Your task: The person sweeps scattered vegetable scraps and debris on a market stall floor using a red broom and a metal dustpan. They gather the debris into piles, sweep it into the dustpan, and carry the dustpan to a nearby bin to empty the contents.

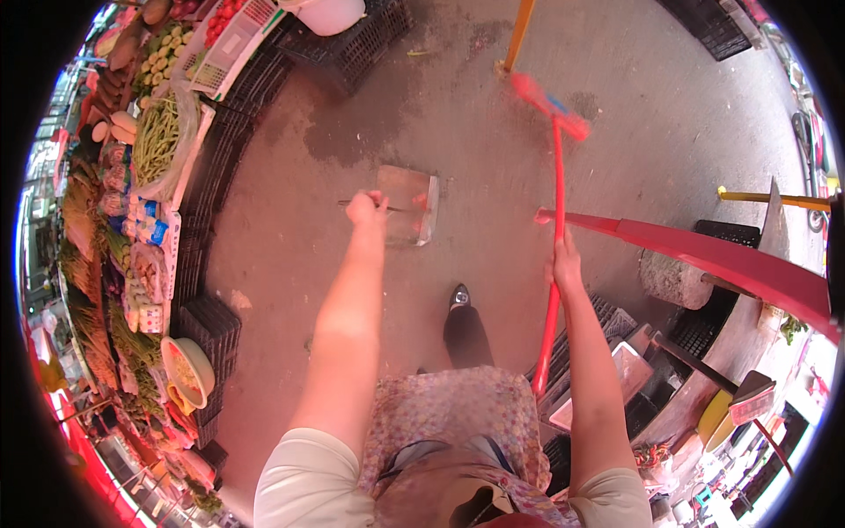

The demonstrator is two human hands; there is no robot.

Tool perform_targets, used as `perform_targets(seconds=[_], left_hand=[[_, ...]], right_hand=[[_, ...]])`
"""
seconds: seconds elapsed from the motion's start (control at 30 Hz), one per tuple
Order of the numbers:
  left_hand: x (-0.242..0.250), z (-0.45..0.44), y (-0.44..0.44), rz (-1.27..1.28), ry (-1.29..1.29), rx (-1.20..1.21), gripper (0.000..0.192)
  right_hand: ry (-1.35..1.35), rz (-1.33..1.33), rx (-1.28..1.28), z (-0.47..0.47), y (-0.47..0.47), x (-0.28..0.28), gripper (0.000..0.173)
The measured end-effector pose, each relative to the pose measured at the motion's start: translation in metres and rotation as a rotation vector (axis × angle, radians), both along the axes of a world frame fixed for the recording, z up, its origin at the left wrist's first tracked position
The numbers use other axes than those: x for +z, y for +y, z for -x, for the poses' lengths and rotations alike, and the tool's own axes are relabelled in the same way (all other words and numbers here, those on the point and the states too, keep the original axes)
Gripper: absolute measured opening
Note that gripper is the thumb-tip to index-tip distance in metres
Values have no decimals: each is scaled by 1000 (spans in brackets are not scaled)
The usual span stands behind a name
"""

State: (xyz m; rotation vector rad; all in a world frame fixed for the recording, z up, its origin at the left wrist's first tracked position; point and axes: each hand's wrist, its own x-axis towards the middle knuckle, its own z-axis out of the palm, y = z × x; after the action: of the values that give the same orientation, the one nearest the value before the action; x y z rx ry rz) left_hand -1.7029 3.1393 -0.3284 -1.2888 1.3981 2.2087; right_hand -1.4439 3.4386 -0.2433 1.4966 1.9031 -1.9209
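My left hand grips a thin dark handle above a metal dustpan. A few small reddish bits lie in the pan, near its right edge. My right hand is closed around the red handle of a broom. The broom's blurred red head, with a blue patch at its middle, is held out ahead, right of the dustpan. Whether its bristles touch the concrete floor I cannot tell. Below, a black shoe stands in front of my flowered apron.
Vegetables, including long green beans, line the left on black plastic crates. A cream bowl sits at their edge. To the right are a red post, a rough stone block and stacked trays. A yellow pole stands ahead.
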Motion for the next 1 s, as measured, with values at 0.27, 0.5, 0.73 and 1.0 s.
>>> perform_targets(seconds=[0.27,0.5,0.73,1.0], left_hand=[[117,-39,-118,109,83,-410,52],[99,-25,-78,629,128,-1266,54],[55,4,-54,665,165,-1531,47],[31,8,-99,445,298,-1516,38]], right_hand=[[43,232,-313,49,27,-63,33],[-231,112,-93,3,-41,-57,35],[-222,1062,-12,-90,-120,65,41],[-122,255,1,19,-84,55,57]])
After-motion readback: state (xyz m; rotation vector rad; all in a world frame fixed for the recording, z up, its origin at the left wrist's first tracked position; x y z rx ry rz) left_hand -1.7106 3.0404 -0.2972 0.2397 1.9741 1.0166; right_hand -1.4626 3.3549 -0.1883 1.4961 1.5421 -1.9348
